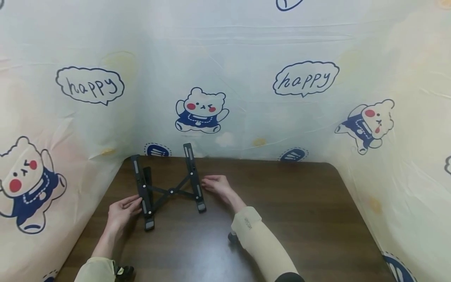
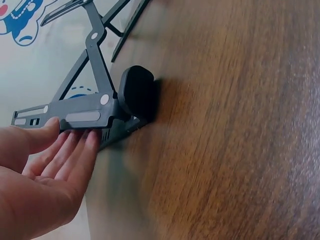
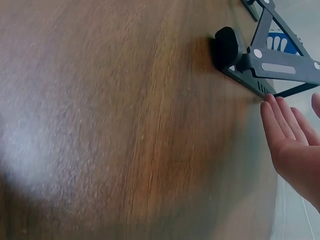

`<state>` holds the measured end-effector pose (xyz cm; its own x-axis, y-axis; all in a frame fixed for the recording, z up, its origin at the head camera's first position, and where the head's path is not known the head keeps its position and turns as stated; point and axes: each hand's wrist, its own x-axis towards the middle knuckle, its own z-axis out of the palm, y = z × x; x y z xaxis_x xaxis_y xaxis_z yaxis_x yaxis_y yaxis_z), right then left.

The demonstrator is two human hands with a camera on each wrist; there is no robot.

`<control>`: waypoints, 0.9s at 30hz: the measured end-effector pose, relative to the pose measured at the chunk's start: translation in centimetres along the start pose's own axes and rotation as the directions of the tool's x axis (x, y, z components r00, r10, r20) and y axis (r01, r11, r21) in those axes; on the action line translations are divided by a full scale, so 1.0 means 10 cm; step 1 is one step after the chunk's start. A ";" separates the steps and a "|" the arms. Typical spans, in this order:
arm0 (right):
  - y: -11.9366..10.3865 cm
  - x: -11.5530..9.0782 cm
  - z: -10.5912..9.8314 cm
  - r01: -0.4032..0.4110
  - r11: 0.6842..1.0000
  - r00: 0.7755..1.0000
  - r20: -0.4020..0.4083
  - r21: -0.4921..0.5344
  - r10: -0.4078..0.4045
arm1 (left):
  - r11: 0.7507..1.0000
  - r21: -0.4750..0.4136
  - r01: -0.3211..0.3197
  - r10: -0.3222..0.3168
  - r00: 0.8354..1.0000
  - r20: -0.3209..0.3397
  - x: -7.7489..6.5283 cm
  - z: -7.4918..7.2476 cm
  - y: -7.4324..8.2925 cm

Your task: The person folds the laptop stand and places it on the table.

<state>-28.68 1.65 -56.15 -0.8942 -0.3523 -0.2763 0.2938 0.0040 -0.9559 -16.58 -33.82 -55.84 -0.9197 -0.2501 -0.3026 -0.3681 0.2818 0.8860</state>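
Observation:
A black folding laptop stand (image 1: 171, 191) is opened out on the brown table, its two long arms joined by a crossed brace. My left hand (image 1: 121, 213) is at the outer side of the left arm. In the left wrist view, the thumb of my left hand (image 2: 55, 170) lies over the arm's edge and the fingers reach under it, pinching the stand (image 2: 82, 112). Beside the right arm is my right hand (image 1: 219, 186). The right wrist view shows the fingers of my right hand (image 3: 295, 135) straight, tips right at the stand's (image 3: 280, 70) lower leg, thumb apart.
The wooden table (image 1: 299, 219) stretches toward the right and front. A pale printed curtain (image 1: 246, 78) with cartoon bears encloses its back and sides. Dark wrist gear (image 1: 124, 273) is on the left sleeve, and a dark piece (image 1: 233, 237) shows beside the right cuff.

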 end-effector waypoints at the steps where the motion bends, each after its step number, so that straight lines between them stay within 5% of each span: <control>1: 0.00 0.00 0.01 -0.005 1.000 1.000 0.004 0.003 0.005 | 1.000 0.000 0.002 -0.002 1.000 0.003 0.00 0.00 0.00; 18: -0.09 -0.01 0.16 -0.047 0.998 0.991 0.126 -0.045 0.053 | 1.000 0.013 0.003 -0.003 0.999 -0.038 0.00 0.02 0.03; 27: -0.03 0.01 0.22 -0.010 0.995 0.999 -0.048 -0.098 0.006 | 1.000 -0.006 -0.005 0.005 0.999 -0.034 0.01 0.09 0.03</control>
<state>-28.07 -0.41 -55.71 -0.9076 -0.3073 -0.2860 0.2684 0.0992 -0.9582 -16.89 -32.92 -55.87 -0.9164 -0.2802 -0.2858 -0.3625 0.2779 0.8896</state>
